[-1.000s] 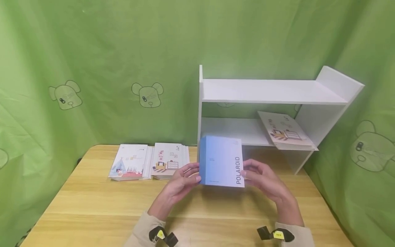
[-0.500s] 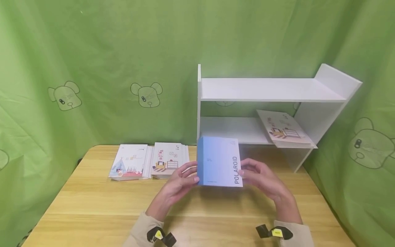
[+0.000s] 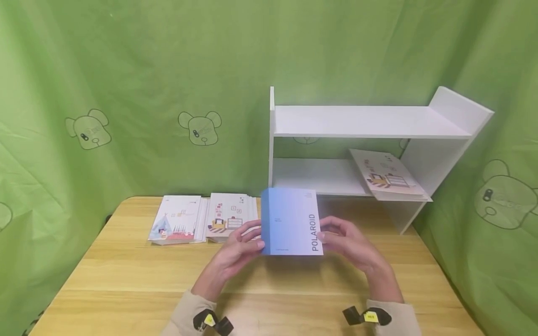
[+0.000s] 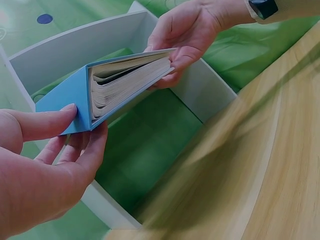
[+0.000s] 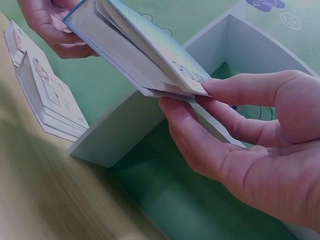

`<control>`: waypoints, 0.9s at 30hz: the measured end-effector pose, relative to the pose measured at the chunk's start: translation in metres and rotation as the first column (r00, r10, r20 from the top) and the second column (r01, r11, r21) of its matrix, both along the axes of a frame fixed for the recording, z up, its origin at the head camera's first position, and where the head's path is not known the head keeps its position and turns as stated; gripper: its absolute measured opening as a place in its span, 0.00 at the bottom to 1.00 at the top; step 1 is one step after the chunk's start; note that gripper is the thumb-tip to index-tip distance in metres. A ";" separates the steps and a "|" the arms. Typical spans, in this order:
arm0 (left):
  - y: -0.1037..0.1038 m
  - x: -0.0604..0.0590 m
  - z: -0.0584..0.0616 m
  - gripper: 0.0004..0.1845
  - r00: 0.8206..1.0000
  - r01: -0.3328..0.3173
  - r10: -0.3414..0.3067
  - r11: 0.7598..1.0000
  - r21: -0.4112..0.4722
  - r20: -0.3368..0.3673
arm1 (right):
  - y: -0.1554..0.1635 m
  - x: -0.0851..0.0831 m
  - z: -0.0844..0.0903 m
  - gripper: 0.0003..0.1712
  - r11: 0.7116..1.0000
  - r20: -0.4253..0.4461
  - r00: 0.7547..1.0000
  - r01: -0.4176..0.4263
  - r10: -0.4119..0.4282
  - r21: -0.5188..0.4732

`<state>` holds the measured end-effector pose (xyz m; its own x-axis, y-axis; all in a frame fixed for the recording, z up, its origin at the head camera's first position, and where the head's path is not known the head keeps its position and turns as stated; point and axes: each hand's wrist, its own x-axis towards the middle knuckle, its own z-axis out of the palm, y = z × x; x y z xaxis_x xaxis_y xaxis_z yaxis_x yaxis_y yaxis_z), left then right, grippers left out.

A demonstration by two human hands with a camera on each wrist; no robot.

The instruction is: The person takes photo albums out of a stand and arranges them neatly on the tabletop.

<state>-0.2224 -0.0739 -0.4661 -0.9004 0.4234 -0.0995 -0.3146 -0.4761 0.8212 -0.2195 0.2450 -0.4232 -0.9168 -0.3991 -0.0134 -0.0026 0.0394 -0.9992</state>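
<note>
book (image 3: 291, 222): held betw. both hands, above table (image 3: 126, 275)
left hand (image 3: 240, 247): pinches spine-side corner
right hand (image 3: 349, 242): pinches opposite edge
long axis: upright, cover facing person
shelf (image 3: 361, 122): just beyond, right-hand side

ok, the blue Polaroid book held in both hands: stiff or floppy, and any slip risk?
The blue book looks fairly stiff: its covers stay flat while the left hand and right hand pinch only its side edges. The thick page block suggests some weight. The pages fan apart loosely, so it may splay open if held by one cover.
</note>
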 end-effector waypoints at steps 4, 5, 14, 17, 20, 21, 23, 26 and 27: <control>-0.004 0.000 0.000 0.35 1.000 -0.007 0.006 1.000 -0.009 -0.009 | -0.005 -0.001 -0.001 0.23 1.000 0.000 1.000 0.006 -0.006 0.001; -0.005 0.000 0.000 0.35 1.000 -0.008 0.007 1.000 -0.008 -0.010 | -0.006 -0.001 -0.002 0.23 1.000 0.001 1.000 0.010 -0.010 0.003; -0.014 0.000 0.001 0.36 1.000 -0.014 0.014 1.000 -0.018 -0.017 | -0.017 0.002 -0.001 0.23 1.000 0.011 0.999 0.031 -0.031 -0.001; -0.018 0.002 0.001 0.37 0.999 -0.024 0.023 0.999 -0.035 -0.022 | -0.021 0.002 -0.001 0.23 0.999 0.020 0.999 0.036 -0.036 -0.006; -0.021 0.002 0.001 0.37 0.999 -0.029 0.028 0.998 -0.048 -0.023 | -0.025 0.001 -0.002 0.23 0.999 0.025 0.999 0.031 -0.030 -0.020; -0.023 0.003 0.001 0.37 0.999 -0.030 0.029 0.998 -0.053 -0.023 | -0.026 0.001 -0.003 0.23 0.999 0.024 0.999 0.027 -0.027 -0.023; -0.025 0.003 0.001 0.37 0.999 -0.037 0.036 0.998 -0.055 -0.018 | -0.028 0.000 -0.004 0.23 0.999 0.019 1.000 0.019 -0.019 -0.025; -0.029 0.003 0.001 0.36 0.999 -0.040 0.039 0.997 -0.064 -0.023 | -0.032 0.000 -0.005 0.24 1.000 0.017 1.000 0.023 -0.023 -0.019; -0.030 0.003 0.001 0.36 0.999 -0.043 0.041 0.997 -0.062 -0.021 | -0.034 0.000 -0.005 0.24 0.999 0.022 0.999 0.031 -0.030 -0.016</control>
<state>-0.2190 -0.1040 -0.4647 -0.9194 0.3787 -0.1066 -0.2789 -0.4365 0.8554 -0.2197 0.2113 -0.4283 -0.9281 -0.3713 -0.0275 0.0206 0.0225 -0.9995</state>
